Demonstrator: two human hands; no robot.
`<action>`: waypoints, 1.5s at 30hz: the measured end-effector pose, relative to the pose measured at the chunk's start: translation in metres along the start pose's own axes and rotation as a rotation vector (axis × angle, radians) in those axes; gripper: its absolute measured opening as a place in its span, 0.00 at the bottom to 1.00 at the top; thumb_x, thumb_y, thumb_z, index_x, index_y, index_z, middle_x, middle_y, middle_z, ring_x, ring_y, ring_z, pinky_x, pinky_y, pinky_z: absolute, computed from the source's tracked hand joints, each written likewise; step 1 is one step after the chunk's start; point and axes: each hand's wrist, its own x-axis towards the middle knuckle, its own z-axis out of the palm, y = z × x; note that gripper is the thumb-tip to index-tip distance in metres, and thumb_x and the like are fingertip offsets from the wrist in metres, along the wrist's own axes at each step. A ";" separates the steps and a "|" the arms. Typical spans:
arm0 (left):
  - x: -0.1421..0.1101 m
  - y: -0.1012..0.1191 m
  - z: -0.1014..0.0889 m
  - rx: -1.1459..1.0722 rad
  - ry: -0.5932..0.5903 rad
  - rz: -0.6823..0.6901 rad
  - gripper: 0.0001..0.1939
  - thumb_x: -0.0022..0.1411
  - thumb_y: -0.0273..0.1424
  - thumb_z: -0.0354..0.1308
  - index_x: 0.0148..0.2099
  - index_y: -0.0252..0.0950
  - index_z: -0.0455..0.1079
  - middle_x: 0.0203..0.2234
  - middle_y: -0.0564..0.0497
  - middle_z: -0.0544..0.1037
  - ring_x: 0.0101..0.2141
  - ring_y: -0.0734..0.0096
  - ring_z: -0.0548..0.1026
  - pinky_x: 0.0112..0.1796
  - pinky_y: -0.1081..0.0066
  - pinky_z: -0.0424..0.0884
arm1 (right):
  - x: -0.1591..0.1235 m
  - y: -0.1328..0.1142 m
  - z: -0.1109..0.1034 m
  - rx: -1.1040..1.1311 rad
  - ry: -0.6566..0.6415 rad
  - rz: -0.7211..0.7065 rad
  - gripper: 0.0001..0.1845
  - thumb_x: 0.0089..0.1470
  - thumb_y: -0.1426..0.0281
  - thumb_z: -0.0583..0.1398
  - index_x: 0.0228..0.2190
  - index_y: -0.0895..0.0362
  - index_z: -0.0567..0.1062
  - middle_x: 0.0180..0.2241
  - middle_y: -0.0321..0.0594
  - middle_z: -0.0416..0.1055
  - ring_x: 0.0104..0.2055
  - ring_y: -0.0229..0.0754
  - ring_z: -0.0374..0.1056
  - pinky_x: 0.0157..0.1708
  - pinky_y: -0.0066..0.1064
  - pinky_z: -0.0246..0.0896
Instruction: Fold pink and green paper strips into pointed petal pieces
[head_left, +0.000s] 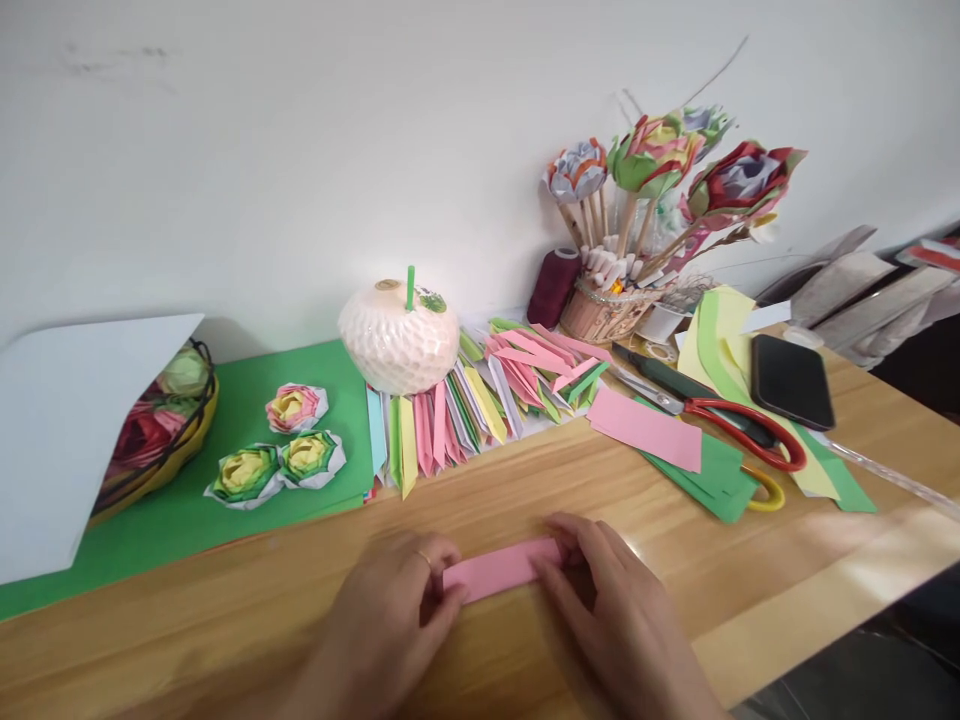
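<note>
A narrow pink paper strip (pixel 495 574) is stretched between my two hands, just over the wooden table near its front. My left hand (pixel 397 610) pinches the strip's left end between thumb and fingers; a ring shows on one finger. At the other end, the thumb and fingers of my right hand (pixel 615 590) close on the paper. Beyond the right hand, a stack of pink paper pieces (pixel 646 432) lies partly over green paper pieces (pixel 712 475). Red-handled scissors (pixel 742 425) rest beside them, with a yellow handle (pixel 766 488) poking out below.
Behind my hands lie folded paper pieces (pixel 525 365) and a pale textured round ornament (pixel 400 340). Paper flowers (pixel 311 455) sit on green sheets (pixel 300 510) at left, near a basket (pixel 195 410) under white paper (pixel 82 400). A flower holder (pixel 607 312) and phone (pixel 792 378) stand and lie right.
</note>
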 end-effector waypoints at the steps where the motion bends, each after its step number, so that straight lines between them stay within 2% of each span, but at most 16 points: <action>1: 0.000 0.000 0.001 0.009 0.005 0.013 0.04 0.56 0.29 0.53 0.32 0.39 0.69 0.22 0.54 0.74 0.25 0.69 0.73 0.26 0.73 0.65 | 0.000 0.000 0.000 0.001 0.004 0.001 0.08 0.58 0.66 0.54 0.38 0.55 0.68 0.28 0.39 0.72 0.28 0.41 0.71 0.26 0.30 0.67; 7: -0.003 -0.005 0.001 0.011 -0.034 0.096 0.04 0.60 0.28 0.51 0.33 0.39 0.66 0.23 0.55 0.73 0.25 0.71 0.71 0.27 0.75 0.64 | 0.005 -0.002 -0.002 0.010 -0.015 0.045 0.05 0.57 0.66 0.54 0.33 0.53 0.68 0.23 0.34 0.70 0.23 0.38 0.69 0.22 0.27 0.65; 12: -0.002 -0.004 -0.002 -0.004 -0.058 0.087 0.07 0.62 0.27 0.49 0.31 0.39 0.65 0.23 0.54 0.72 0.27 0.71 0.71 0.28 0.74 0.63 | 0.005 -0.004 -0.004 0.033 -0.054 0.102 0.07 0.58 0.65 0.53 0.29 0.52 0.67 0.22 0.33 0.70 0.22 0.38 0.68 0.21 0.26 0.64; 18: -0.001 -0.004 0.002 -0.018 0.010 0.140 0.08 0.61 0.27 0.48 0.29 0.38 0.62 0.21 0.54 0.70 0.24 0.71 0.69 0.26 0.74 0.60 | 0.005 -0.005 -0.005 0.043 -0.086 0.143 0.09 0.58 0.65 0.53 0.26 0.51 0.67 0.22 0.33 0.70 0.22 0.37 0.68 0.20 0.26 0.63; 29: -0.001 -0.001 -0.001 0.010 -0.022 0.113 0.09 0.62 0.26 0.49 0.28 0.38 0.62 0.21 0.55 0.69 0.24 0.72 0.68 0.27 0.74 0.60 | 0.011 -0.004 -0.005 0.021 -0.124 0.159 0.10 0.57 0.65 0.55 0.24 0.52 0.65 0.19 0.32 0.68 0.19 0.37 0.67 0.17 0.25 0.60; 34: -0.001 -0.006 -0.002 0.107 -0.070 0.216 0.09 0.64 0.27 0.49 0.30 0.39 0.63 0.24 0.54 0.71 0.25 0.71 0.70 0.26 0.75 0.63 | 0.009 -0.004 -0.005 0.009 -0.097 0.127 0.10 0.58 0.65 0.54 0.25 0.52 0.64 0.20 0.33 0.66 0.20 0.37 0.66 0.18 0.25 0.59; 36: -0.002 -0.011 0.001 0.194 -0.072 0.229 0.08 0.64 0.29 0.50 0.32 0.39 0.67 0.29 0.53 0.73 0.27 0.72 0.71 0.27 0.75 0.64 | 0.008 -0.004 -0.004 0.004 -0.080 0.117 0.10 0.58 0.65 0.54 0.25 0.52 0.63 0.20 0.33 0.66 0.21 0.37 0.65 0.18 0.25 0.60; 37: -0.002 -0.014 0.004 0.237 -0.048 0.257 0.06 0.64 0.30 0.52 0.36 0.40 0.69 0.34 0.52 0.75 0.31 0.71 0.72 0.30 0.75 0.67 | 0.008 -0.004 -0.003 0.004 -0.074 0.112 0.11 0.58 0.65 0.53 0.25 0.53 0.63 0.21 0.33 0.66 0.21 0.37 0.65 0.19 0.25 0.60; 39: -0.001 -0.019 0.009 0.288 0.079 0.484 0.09 0.65 0.29 0.52 0.45 0.42 0.70 0.43 0.51 0.75 0.44 0.66 0.71 0.44 0.70 0.67 | 0.007 -0.004 -0.003 0.005 -0.065 0.104 0.11 0.59 0.65 0.53 0.26 0.53 0.63 0.21 0.33 0.66 0.22 0.37 0.66 0.19 0.26 0.60; 41: 0.001 -0.022 0.013 0.301 0.098 0.631 0.14 0.68 0.28 0.48 0.52 0.45 0.68 0.49 0.56 0.73 0.55 0.62 0.63 0.57 0.60 0.54 | 0.006 -0.003 -0.002 0.000 -0.058 0.106 0.11 0.60 0.65 0.53 0.26 0.53 0.64 0.22 0.34 0.66 0.23 0.37 0.66 0.20 0.26 0.61; 43: 0.003 -0.022 0.015 0.370 0.071 0.716 0.18 0.69 0.24 0.43 0.55 0.45 0.67 0.54 0.59 0.70 0.61 0.58 0.54 0.61 0.54 0.42 | 0.006 -0.002 -0.002 -0.003 -0.048 0.104 0.11 0.60 0.66 0.52 0.26 0.54 0.64 0.22 0.34 0.66 0.24 0.37 0.66 0.21 0.26 0.61; 45: 0.005 -0.022 0.014 0.437 0.056 0.741 0.19 0.69 0.24 0.42 0.54 0.44 0.68 0.56 0.60 0.67 0.63 0.56 0.49 0.61 0.52 0.38 | 0.005 0.001 -0.002 -0.005 -0.041 0.088 0.12 0.61 0.67 0.52 0.25 0.54 0.64 0.22 0.34 0.66 0.24 0.37 0.66 0.22 0.26 0.61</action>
